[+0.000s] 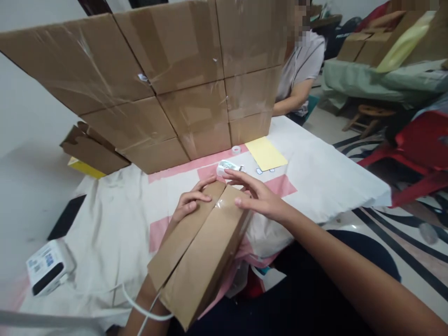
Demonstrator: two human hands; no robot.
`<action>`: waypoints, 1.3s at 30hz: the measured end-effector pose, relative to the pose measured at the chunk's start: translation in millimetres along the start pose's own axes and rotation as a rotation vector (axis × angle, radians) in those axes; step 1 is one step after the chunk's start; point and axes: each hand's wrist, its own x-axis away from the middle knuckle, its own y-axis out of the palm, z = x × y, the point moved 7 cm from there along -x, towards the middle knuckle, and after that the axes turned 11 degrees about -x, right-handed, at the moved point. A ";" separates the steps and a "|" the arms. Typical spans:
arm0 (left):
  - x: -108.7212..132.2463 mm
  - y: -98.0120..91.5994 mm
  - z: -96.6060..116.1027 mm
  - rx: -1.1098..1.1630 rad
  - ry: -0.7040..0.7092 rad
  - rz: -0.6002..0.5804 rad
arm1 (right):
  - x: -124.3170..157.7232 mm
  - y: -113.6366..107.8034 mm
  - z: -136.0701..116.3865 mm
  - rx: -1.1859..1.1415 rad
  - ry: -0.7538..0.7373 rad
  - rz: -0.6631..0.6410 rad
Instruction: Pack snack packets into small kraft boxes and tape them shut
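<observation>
A long brown cardboard box (206,247) lies tilted at the front edge of the table, its two top flaps meeting at a narrow seam. Clear tape shines at the seam's far end. My left hand (192,200) rests on the box's left far corner, fingers bent over the flap. Over the right far corner is my right hand (257,196), its fingers apart and its fingertips near the taped end. Just beyond the box sits a tape dispenser (229,167), with a small tape roll (236,150) behind it.
Stacked cartons (192,84) form a wall at the back. A yellow sheet (266,154) lies right of the dispenser. At left are a white device (51,266), a dark phone-like slab (66,217) and an open carton (94,149). Another person (301,74) sits behind the cartons.
</observation>
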 end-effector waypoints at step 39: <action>-29.6 -23.9 -83.1 0.459 -0.379 0.193 | 77.9 -26.2 -97.8 0.298 -0.323 0.129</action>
